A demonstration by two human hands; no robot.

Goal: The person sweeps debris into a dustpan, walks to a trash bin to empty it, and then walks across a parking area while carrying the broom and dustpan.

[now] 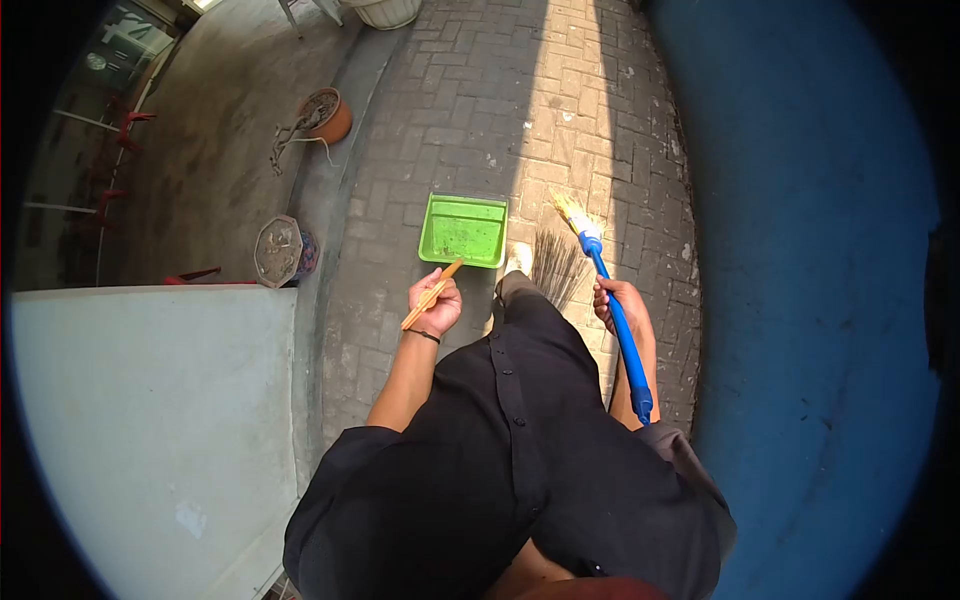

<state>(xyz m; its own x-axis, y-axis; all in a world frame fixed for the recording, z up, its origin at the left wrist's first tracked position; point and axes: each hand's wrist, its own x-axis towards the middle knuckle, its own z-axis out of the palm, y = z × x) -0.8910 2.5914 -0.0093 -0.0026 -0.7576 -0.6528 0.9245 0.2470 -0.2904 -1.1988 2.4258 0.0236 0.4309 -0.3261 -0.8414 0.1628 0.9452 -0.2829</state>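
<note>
My left hand is closed around a light wooden handle that points toward the green dustpan. The dustpan is just beyond this hand, its tray facing up with dark specks of dirt inside. On the right side, my right hand grips the blue shaft of a broom. Its pale yellow bristles point forward and a little left, lit by the sun. Dark, fan-shaped bristle-like streaks show on the paving between the broom and my shoe.
Brick paving runs forward, crossed by a bright sunlit strip. A blue wall borders the right, and a low white wall the left. An orange plant pot and a patterned pot stand along the left curb; a pale pot is farther off.
</note>
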